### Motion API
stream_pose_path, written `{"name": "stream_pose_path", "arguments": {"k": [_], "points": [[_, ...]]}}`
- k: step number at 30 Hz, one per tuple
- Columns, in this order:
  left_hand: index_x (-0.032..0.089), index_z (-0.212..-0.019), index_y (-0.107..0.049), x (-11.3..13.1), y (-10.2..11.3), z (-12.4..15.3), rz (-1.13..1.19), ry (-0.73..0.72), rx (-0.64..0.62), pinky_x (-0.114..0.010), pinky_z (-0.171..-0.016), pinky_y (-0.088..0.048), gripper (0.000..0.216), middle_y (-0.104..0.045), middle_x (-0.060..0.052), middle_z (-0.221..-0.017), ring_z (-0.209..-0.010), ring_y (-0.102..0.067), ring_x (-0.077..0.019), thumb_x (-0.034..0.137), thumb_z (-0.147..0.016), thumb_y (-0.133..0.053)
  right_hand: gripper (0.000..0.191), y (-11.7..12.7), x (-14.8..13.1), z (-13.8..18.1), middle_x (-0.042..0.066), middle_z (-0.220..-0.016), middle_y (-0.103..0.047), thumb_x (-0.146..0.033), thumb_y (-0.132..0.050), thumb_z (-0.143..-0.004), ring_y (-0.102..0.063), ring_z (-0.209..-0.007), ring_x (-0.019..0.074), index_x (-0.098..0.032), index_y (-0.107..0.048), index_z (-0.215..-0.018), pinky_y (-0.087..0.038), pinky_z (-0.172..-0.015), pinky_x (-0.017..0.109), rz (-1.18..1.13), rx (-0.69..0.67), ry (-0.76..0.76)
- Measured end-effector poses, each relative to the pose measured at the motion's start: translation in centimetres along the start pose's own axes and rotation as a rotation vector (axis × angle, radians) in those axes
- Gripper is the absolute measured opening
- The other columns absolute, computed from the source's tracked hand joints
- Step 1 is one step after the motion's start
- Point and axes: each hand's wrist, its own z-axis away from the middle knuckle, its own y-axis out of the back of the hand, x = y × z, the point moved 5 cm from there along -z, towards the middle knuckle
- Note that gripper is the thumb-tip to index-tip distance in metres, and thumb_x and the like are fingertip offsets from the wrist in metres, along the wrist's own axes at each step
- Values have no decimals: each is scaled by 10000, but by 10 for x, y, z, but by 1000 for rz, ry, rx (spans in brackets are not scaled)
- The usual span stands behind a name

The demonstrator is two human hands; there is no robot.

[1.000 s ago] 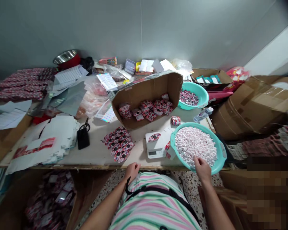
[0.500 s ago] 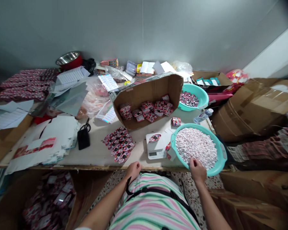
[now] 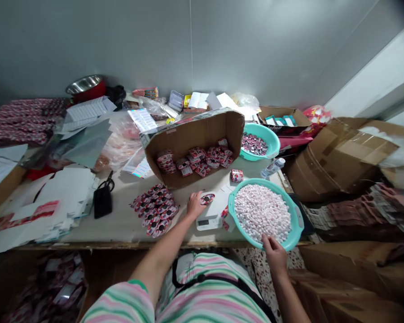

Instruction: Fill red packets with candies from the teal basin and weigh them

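Note:
My left hand (image 3: 195, 204) reaches over the table to a small red and black packet (image 3: 207, 198) lying on a white scale (image 3: 210, 211); its fingertips touch the packet's left end. My right hand (image 3: 274, 251) rests at the near rim of a teal basin (image 3: 298, 220) full of small white and pink candies (image 3: 261, 211), fingers curled among them. What the fingers hold, if anything, is hidden. A pile of flat red packets (image 3: 155, 208) lies just left of the scale.
An open cardboard box (image 3: 195, 132) on its side holds filled red packets. Behind it sits a second teal bowl (image 3: 271, 139) of packets, a water bottle (image 3: 272, 167), flat white cartons (image 3: 50, 202), a black pouch (image 3: 103, 202). Large cardboard boxes (image 3: 340, 152) crowd the right.
My left hand has moved from the table's near edge forward to the packet on the scale. My right hand has stayed at the basin's near rim.

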Motion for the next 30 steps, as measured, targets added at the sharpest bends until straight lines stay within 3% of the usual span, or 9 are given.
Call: {"name": "stream_pose_path", "arguments": {"k": [3, 5, 9, 12, 15, 18, 23, 30], "points": [[187, -986, -623, 8, -2, 2, 3, 3, -10, -340, -842, -472, 298, -654, -71, -976, -933, -594, -219, 256, -702, -684, 492, 12, 3, -5, 32, -671, -633, -642, -533, -733, -539, -644, 177, -164, -643, -715, -391, -609, 242, 6, 1, -9], [198, -1002, -617, 25, 10, 9, 8, -26, 31, -347, -895, -457, 286, -645, -64, -1020, -987, -582, -212, 259, -727, -663, 486, 21, 2, -13, 23, -653, -618, -636, -529, -741, -533, -640, 169, -165, -642, -709, -384, -606, 237, 12, 6, -9], [231, -1086, -594, 97, 59, 26, 111, -241, 215, -380, -1014, -392, 348, -620, -52, -1084, -1141, -510, -228, 293, -749, -655, 477, 32, -8, -32, 17, -651, -608, -628, -521, -755, -527, -647, 157, -169, -639, -704, -381, -628, 229, 16, 0, 15], [264, -1183, -558, 152, 80, 33, 168, -334, 242, -344, -993, -413, 400, -582, -48, -1116, -1136, -509, -219, 343, -795, -616, 472, 34, -18, -45, 17, -654, -612, -623, -518, -763, -528, -642, 150, -171, -633, -692, -385, -632, 225, -9, -29, 45], [266, -1194, -567, 184, 69, 31, 117, -366, 136, -309, -903, -461, 392, -572, -47, -1069, -1009, -559, -197, 304, -805, -599, 475, 35, -23, -54, 17, -662, -617, -619, -502, -777, -527, -635, 146, -171, -632, -687, -383, -616, 222, -29, -43, 73], [258, -1167, -591, 193, 43, 26, 47, -378, 46, -306, -844, -478, 367, -580, -41, -988, -929, -565, -186, 215, -804, -572, 478, 40, -23, -59, 18, -653, -606, -617, -496, -782, -517, -630, 145, -169, -631, -686, -376, -597, 219, -35, -54, 113], [269, -1184, -579, 198, 17, 21, 12, -379, 62, -316, -860, -473, 421, -576, -35, -990, -945, -548, -186, 148, -781, -573, 457, 55, -9, -65, 0, -599, -543, -595, -497, -792, -477, -600, 130, -175, -594, -642, -360, -589, 215, -22, -39, 143], [265, -1185, -577, 210, 6, 24, 41, -373, 112, -314, -882, -471, 417, -574, -38, -1029, -952, -551, -178, 148, -784, -573, 458, 69, 4, -77, -2, -596, -541, -587, -494, -800, -474, -598, 126, -170, -608, -652, -362, -597, 214, -16, -39, 174]]}}
